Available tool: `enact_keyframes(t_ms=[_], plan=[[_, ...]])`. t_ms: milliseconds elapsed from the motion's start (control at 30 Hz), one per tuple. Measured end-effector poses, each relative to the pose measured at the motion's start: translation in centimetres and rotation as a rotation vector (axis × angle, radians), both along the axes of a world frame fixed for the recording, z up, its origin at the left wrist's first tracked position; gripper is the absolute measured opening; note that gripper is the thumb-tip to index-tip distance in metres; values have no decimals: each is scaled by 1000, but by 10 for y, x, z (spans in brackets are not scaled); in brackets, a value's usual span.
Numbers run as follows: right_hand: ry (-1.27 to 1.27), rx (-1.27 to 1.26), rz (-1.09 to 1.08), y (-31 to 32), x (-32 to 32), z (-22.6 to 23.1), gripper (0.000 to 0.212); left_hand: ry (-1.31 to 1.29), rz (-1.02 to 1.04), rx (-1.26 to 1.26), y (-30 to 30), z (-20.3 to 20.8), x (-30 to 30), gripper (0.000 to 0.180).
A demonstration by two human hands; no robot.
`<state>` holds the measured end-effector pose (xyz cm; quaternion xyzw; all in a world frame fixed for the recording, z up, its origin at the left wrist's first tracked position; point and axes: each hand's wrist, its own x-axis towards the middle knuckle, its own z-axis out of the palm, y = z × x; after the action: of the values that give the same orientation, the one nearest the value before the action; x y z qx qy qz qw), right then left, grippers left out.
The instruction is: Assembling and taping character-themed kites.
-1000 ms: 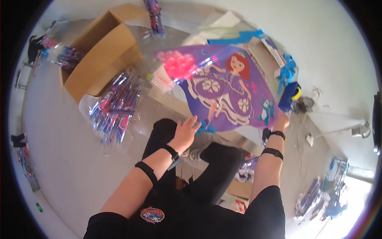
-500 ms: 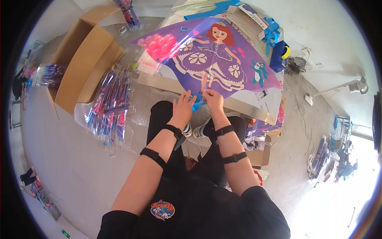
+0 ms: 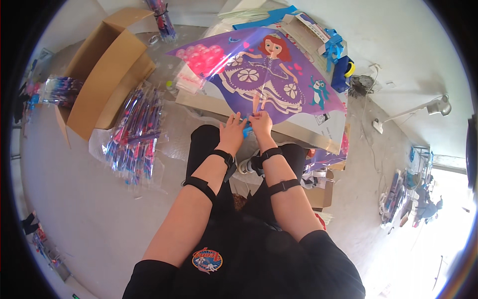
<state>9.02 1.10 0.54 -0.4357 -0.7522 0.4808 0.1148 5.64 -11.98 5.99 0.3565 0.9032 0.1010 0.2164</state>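
At near corner | left hand (image 3: 233,130), right hand (image 3: 262,124) grip pinched on purple kite (image 3: 259,79) | kite spreads beyond

I see a low work table (image 3: 298,132) with a pale metal-looking near edge ahead of me. A purple kite (image 3: 264,79) printed with a cartoon girl in a dress lies spread across it, its lower tip reaching the near edge. Toward the far edge lie flat blue sheets (image 3: 266,15) and a long box (image 3: 308,32), and at the right edge sit blue ribbons (image 3: 332,42) and a dark blue tape holder (image 3: 343,70). The table stands on a grey concrete floor (image 3: 74,199). On the floor, left of the table, lie clear bags of packed kites (image 3: 134,132) and an open cardboard box (image 3: 102,70).
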Motion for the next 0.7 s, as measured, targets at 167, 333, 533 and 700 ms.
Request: enact_keyframes(t_ms=[167,333,533,700], plan=[[-97,9,-28,2,-2,-2,26,5,-15,-17,2,1,0,52],[-165,227,-8,-2,-8,0,25,29,-13,-16,1,-4,0,52],[-194,214,-35,4,-12,-7,24,7,-7,-6,2,-2,0,47],[-267,237,-22,4,-17,-12,21,1,-2,-10,0,-2,-1,50]])
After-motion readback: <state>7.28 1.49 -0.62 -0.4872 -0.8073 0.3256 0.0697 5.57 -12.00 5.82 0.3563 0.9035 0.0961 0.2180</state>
